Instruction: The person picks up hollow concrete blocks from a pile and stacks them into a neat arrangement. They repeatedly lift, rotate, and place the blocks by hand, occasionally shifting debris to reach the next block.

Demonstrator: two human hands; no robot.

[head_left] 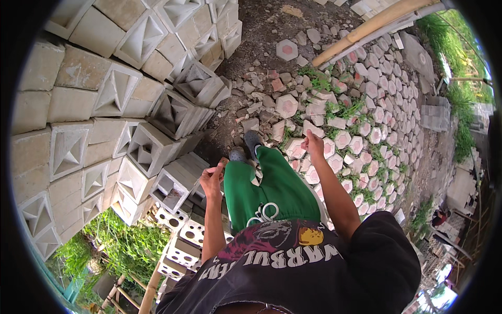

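Observation:
My left hand (211,179) hangs beside my left thigh, close to the hollow concrete blocks (173,184). Its fingers are curled in a pinch, with a small brownish piece at the tips, too small to make out. Out to the right, above the hexagonal paving blocks (342,139), my right hand (314,145) is curled closed with one digit pointing up; I see nothing in it. Between the hands are my green trousers (266,183) and my grey shoes (246,149) on the ground.
Tall stacks of pale concrete vent blocks (119,90) rise along the left. Broken rubble (261,99) lies ahead of my feet. A bamboo pole (371,31) slants across the upper right. Grey blocks (435,116) stand farther right, and white blocks with round holes (183,253) at lower left.

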